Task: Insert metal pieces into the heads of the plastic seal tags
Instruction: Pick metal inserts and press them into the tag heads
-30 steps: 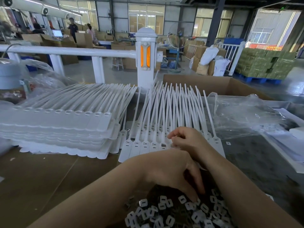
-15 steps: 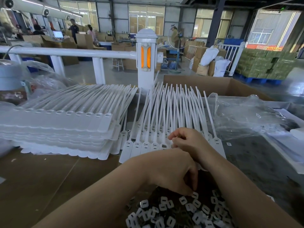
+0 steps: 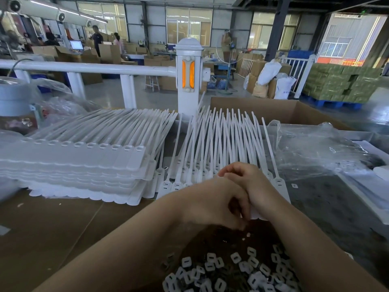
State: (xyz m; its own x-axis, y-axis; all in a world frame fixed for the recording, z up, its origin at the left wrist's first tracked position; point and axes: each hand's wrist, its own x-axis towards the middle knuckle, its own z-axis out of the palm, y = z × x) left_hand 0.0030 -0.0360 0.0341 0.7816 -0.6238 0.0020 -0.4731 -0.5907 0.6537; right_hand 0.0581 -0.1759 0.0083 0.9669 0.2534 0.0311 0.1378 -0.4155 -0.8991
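Stacked tags (image 3: 80,163) left, fanned tags (image 3: 221,144) ctr behind hands (image 3: 235,197), metal pieces (image 3: 227,272) nearest, box (image 3: 273,110) behind.

White seal tags (image 3: 219,144) on a brown cardboard table (image 3: 52,228), beside a white post (image 3: 188,81) with orange reflectors.

Both hands are working at the seal tags (image 3: 210,144): left hand (image 3: 212,203) curling downward, right hand (image 3: 250,182) resting on the tag heads, above loose metal pieces (image 3: 231,272).

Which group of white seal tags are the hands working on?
The fanned row of seal tags right of the post, not the stacked tags; left hand and right hand sit at its heads.
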